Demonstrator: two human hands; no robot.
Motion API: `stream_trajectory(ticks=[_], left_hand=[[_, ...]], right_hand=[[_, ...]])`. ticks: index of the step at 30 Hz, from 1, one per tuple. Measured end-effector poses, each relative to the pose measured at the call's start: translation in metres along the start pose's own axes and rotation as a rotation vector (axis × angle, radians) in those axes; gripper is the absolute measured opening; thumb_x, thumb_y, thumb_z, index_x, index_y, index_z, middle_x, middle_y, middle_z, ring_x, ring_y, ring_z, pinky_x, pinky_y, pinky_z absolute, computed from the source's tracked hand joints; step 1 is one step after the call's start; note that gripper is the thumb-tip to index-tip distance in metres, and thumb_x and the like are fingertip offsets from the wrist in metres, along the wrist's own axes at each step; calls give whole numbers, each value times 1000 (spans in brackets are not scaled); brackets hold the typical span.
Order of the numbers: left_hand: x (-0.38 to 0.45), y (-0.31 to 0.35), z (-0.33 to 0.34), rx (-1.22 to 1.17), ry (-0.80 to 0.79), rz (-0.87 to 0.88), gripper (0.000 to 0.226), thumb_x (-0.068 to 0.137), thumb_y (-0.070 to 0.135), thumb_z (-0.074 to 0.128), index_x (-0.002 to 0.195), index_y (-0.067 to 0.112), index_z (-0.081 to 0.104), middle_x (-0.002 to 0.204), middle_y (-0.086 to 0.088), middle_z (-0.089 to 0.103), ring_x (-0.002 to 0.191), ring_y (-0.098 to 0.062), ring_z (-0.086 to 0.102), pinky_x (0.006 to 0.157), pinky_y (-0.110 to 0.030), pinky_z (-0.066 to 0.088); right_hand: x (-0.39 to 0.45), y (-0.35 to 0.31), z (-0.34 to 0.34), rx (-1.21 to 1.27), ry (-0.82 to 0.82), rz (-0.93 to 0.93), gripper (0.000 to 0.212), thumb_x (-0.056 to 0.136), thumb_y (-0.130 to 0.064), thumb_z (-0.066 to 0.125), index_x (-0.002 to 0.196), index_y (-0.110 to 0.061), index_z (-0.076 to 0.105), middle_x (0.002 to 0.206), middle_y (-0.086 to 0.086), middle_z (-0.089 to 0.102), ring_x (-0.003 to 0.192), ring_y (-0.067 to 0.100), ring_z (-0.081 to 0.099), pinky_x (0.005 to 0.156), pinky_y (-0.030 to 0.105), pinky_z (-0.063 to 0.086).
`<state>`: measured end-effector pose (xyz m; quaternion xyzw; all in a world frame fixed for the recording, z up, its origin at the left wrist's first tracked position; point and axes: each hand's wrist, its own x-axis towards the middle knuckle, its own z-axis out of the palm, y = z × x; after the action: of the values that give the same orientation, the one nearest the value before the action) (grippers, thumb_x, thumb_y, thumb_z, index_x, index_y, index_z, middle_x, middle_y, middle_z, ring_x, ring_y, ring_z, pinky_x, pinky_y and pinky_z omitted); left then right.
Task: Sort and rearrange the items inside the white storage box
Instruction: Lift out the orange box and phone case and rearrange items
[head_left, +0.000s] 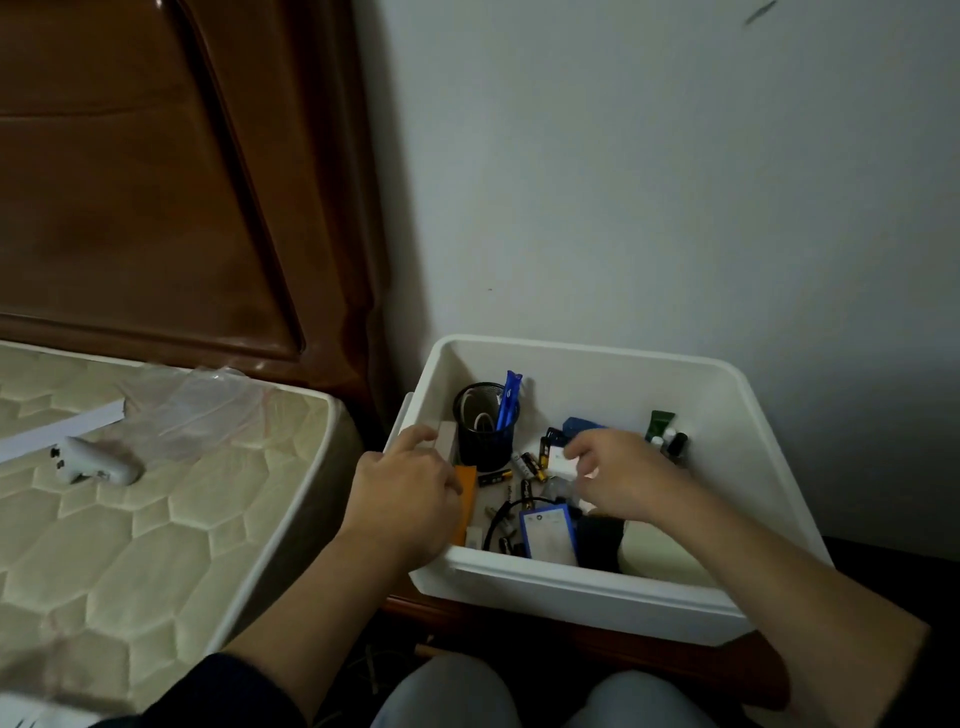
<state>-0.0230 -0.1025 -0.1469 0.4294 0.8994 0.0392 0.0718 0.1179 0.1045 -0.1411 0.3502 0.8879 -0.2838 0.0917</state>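
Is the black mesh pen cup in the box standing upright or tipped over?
Upright: the pen cup shows its open mouth upward, and blue pens stick out.

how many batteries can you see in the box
About 4 loose batteries show in the white storage box: a few clustered right of the black mesh cup and one lying in front of it. The right hand may hide more.

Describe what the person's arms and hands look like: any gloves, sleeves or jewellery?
Both hands are bare: no gloves, rings or watch show on the left hand or the right hand. The forearms are uncovered too. A dark sleeve is pushed up near the left elbow; the right arm's sleeve, if any, lies at the frame's edge and cannot be made out.
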Motion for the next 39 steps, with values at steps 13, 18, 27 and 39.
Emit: stream_trajectory(ticks=[13, 18, 27, 39], left_hand=[[-16, 62, 10, -31, 30, -21, 44, 100, 54, 28, 127, 41, 60, 129, 12, 62, 132, -16, 50, 125, -60, 8], [-16, 63, 6, -55, -4, -28, 38, 99, 54, 34, 119, 37, 62, 117, 10, 65, 112, -15, 57, 108, -46, 35], [-13, 62, 9, -145, 16, -37, 34, 102, 52, 33, 108, 35, 62, 105, 11, 65, 96, -10, 58, 89, -37, 49], [-9, 66, -15, -1430, -128, -110, 31, 96, 35, 76, 123, 24, 66, 109, -13, 72, 84, -29, 77, 70, -52, 66]], right_hand=[[-36, 75, 3, -294, -163, 162, 107, 78, -55, 82, 161, -25, 21, 155, 11, 41, 140, 31, 42, 116, 45, 40], [-34, 75, 7, -350, -162, 176, 102, 81, -49, 80, 160, -24, 21, 156, 12, 37, 141, 34, 37, 116, 48, 38], [-39, 72, 6, -223, 10, 109, 120, 58, -75, 73, 156, -30, 22, 154, 6, 38, 139, 32, 35, 114, 45, 37], [-35, -13, 9, 289, 214, -285, 146, 43, -72, 86, 158, -50, -1, 157, -20, 26, 146, 8, 25, 112, 36, 34]])
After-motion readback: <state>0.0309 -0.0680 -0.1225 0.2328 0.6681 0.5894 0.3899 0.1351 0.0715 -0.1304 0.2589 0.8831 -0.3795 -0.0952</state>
